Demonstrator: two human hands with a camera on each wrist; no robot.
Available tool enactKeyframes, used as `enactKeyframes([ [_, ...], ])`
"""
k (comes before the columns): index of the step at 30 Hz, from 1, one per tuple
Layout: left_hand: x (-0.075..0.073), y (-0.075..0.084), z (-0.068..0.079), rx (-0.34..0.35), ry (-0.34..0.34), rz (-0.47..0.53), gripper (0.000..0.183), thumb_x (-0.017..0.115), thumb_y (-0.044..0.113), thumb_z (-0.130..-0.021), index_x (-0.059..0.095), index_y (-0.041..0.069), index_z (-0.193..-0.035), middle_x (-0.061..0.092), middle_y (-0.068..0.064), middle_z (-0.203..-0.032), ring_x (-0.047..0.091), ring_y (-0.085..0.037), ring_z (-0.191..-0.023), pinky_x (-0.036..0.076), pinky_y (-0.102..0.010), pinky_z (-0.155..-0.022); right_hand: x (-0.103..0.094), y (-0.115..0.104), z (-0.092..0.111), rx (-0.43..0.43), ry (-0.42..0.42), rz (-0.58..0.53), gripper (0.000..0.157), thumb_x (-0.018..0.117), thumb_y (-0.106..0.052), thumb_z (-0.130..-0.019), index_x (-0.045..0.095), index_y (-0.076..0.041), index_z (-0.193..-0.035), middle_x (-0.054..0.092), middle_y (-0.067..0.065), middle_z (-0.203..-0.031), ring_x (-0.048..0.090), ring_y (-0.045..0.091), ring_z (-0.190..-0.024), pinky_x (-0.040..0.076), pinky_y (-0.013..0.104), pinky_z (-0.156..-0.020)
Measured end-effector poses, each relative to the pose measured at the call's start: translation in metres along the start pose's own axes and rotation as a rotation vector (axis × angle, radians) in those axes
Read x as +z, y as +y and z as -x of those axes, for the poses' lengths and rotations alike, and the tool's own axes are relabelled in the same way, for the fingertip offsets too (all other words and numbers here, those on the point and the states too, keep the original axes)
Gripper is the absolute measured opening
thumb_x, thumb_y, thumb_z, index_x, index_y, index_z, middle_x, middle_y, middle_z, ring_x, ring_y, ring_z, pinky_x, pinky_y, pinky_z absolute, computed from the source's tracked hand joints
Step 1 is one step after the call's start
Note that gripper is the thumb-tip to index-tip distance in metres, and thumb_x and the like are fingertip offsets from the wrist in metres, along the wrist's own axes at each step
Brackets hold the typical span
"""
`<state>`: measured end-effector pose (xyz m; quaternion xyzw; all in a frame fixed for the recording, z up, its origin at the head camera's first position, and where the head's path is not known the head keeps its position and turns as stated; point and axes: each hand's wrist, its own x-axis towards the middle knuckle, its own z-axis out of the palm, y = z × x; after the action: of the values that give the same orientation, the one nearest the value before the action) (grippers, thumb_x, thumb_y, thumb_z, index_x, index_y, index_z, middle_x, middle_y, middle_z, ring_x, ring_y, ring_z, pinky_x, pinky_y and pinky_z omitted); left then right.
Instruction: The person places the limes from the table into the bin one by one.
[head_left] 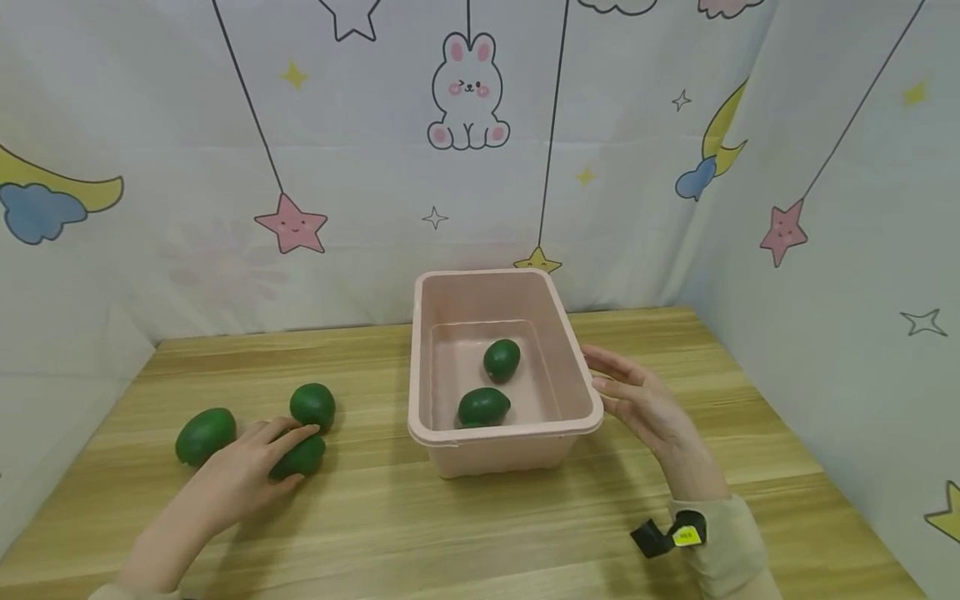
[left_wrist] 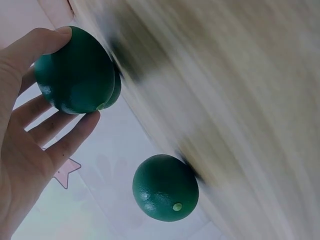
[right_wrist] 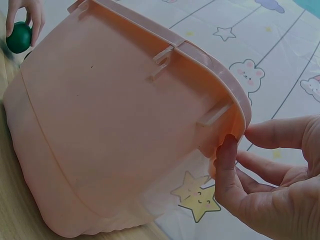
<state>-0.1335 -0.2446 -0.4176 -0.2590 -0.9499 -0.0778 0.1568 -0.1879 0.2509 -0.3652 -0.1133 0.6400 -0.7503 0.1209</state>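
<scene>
My left hand [head_left: 251, 467] grips a green lime [head_left: 302, 457] on the table. In the left wrist view, its thumb and fingers curl around a lime [left_wrist: 75, 72], with part of another green one behind. Two more limes stand close by: one [head_left: 312, 406] just beyond the fingers, one [head_left: 204, 437] left of the hand. A pale pink plastic bin [head_left: 495, 435] stands at the centre with two limes inside, one lime [head_left: 502, 360] farther back, one lime [head_left: 483, 407] near the front. My right hand [head_left: 648, 412] holds the rim at the bin's right side; thumb and fingertips meet its edge [right_wrist: 239, 107].
The wood-grain table [head_left: 360, 533] runs back to a white curtain [head_left: 360, 283] printed with stars, moons and a rabbit. More curtain hangs along the right side. A black strap [head_left: 667, 533] with a yellow label sits on my right sleeve.
</scene>
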Motion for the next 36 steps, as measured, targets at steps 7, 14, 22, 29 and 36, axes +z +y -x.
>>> enactKeyframes([
  [7,-0.004,0.004,-0.002,0.024,0.033,-0.021,0.068,0.087,0.019,-0.064,0.061,0.013,-0.126,0.062,-0.007,-0.115,0.064,-0.029,-0.096,0.055,-0.040,-0.071,0.000,0.000,0.000,0.002,0.001,-0.003,0.056,0.052,-0.002,-0.096,0.030,0.003,-0.147,0.056,-0.007,-0.127,0.058,0.007,-0.115,0.052,0.025,-0.092],
  [14,-0.009,0.008,-0.004,0.071,0.086,-0.054,0.070,0.089,0.018,-0.061,0.062,0.013,-0.125,0.063,-0.006,-0.114,0.065,-0.028,-0.093,0.055,-0.037,-0.068,0.001,0.000,0.001,0.008,0.007,0.006,0.055,0.052,-0.003,-0.096,0.032,0.001,-0.147,0.055,-0.007,-0.128,0.058,0.007,-0.116,0.051,0.025,-0.093],
  [22,-0.016,0.013,-0.008,0.084,0.093,-0.068,0.069,0.088,0.019,-0.062,0.061,0.013,-0.126,0.063,-0.007,-0.113,0.064,-0.023,-0.087,0.052,-0.028,-0.060,0.001,0.000,0.001,0.006,0.002,0.007,0.055,0.052,-0.003,-0.096,0.031,0.002,-0.147,0.055,-0.006,-0.129,0.058,0.007,-0.116,0.051,0.025,-0.093],
  [29,-0.025,0.018,-0.012,0.072,0.101,-0.064,0.068,0.087,0.019,-0.064,0.061,0.014,-0.127,0.063,-0.006,-0.113,0.063,-0.020,-0.083,0.051,-0.027,-0.059,0.000,0.000,0.002,0.000,0.002,0.005,0.053,0.052,-0.003,-0.096,0.034,0.000,-0.146,0.055,-0.006,-0.129,0.058,0.007,-0.115,0.051,0.025,-0.093],
  [36,-0.030,0.017,-0.020,0.107,0.118,-0.074,0.068,0.087,0.018,-0.064,0.060,0.012,-0.126,0.063,-0.009,-0.112,0.065,-0.023,-0.086,0.052,-0.029,-0.058,0.001,0.000,0.002,0.000,0.002,-0.005,0.052,0.052,-0.002,-0.096,0.035,0.000,-0.145,0.055,-0.006,-0.128,0.058,0.007,-0.115,0.051,0.025,-0.093],
])
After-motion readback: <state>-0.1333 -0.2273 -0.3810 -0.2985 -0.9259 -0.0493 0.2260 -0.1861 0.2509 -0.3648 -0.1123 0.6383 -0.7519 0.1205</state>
